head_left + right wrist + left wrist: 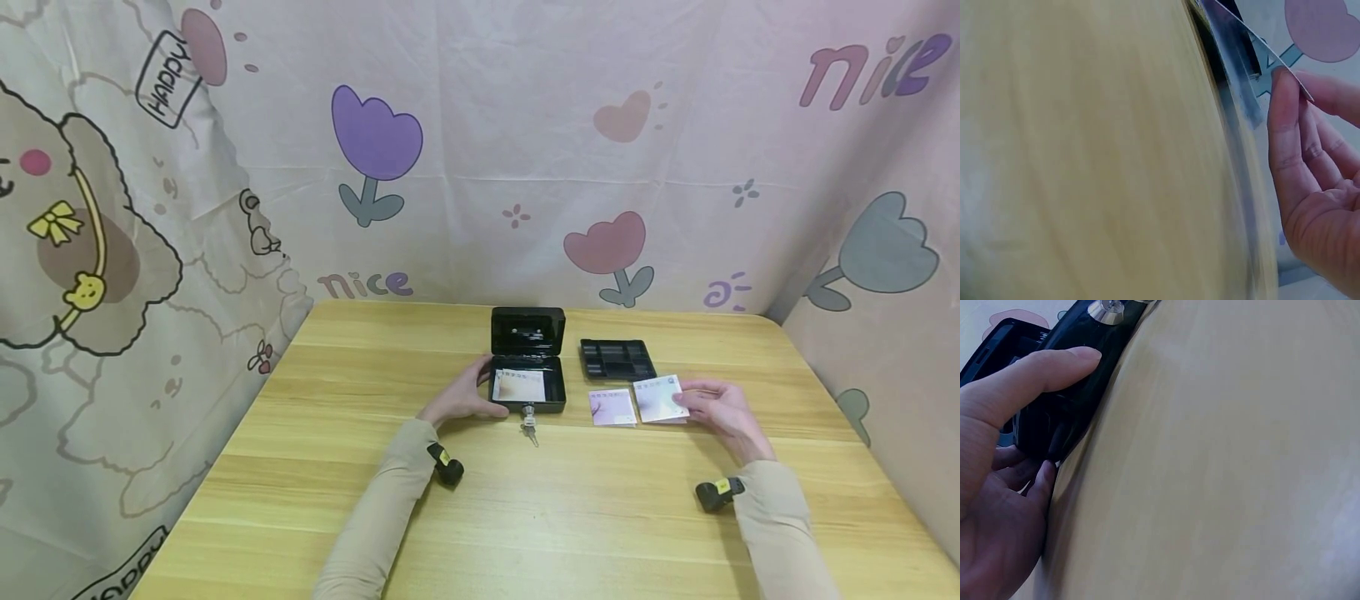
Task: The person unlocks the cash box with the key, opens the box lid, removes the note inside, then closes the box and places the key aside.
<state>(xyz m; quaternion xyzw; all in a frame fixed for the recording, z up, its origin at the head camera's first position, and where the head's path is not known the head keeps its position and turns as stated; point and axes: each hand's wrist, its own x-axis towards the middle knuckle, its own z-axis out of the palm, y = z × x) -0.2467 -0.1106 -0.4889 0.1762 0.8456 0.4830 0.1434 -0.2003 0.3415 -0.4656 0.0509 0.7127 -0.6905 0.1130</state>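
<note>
A small black cash box stands with its lid raised on the table. Inside it lies a pale printed card, and keys hang from the lock at its front. My left hand grips the box's left front corner; in the left wrist view the thumb lies along the front wall near the lock. Off to the right, my right hand pinches the right edge of a whitish printed card between thumb and fingers. The right wrist view shows this card lifted at a slant.
A pinkish printed card lies just left of the card in my right hand. Behind it sits a black compartment tray. The wooden table reaches back to a patterned cloth that hangs behind it.
</note>
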